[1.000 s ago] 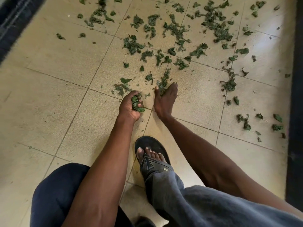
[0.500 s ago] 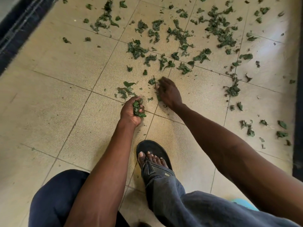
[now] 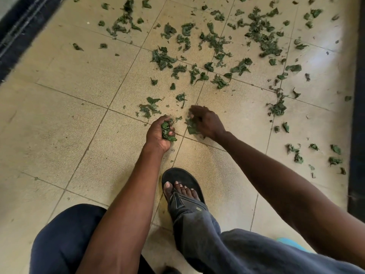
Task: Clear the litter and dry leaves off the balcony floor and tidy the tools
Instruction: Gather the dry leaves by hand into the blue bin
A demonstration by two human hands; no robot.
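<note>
Several dark green leaf scraps (image 3: pixel 215 43) lie scattered over the beige tiled balcony floor (image 3: pixel 65 99), thickest at the top centre and right. My left hand (image 3: pixel 158 135) rests low on the floor and grips a wad of leaves (image 3: pixel 166 131) in its curled fingers. Just to its right, my right hand (image 3: pixel 207 123) is blurred with motion, its curled fingers dragging a few leaves (image 3: pixel 191 127) toward the left hand. A small cluster of leaves (image 3: pixel 149 109) lies just beyond the left hand.
My foot in a black sandal (image 3: pixel 181 186) stands on the tiles below the hands, with dark trouser legs at the bottom. A dark door track (image 3: pixel 17 30) runs along the upper left edge. A dark vertical frame (image 3: pixel 357 115) borders the right side.
My right hand has pulled back toward the left hand, sweeping leaves with it. The left hand has stayed in place with its wad. The view has shifted slightly.
</note>
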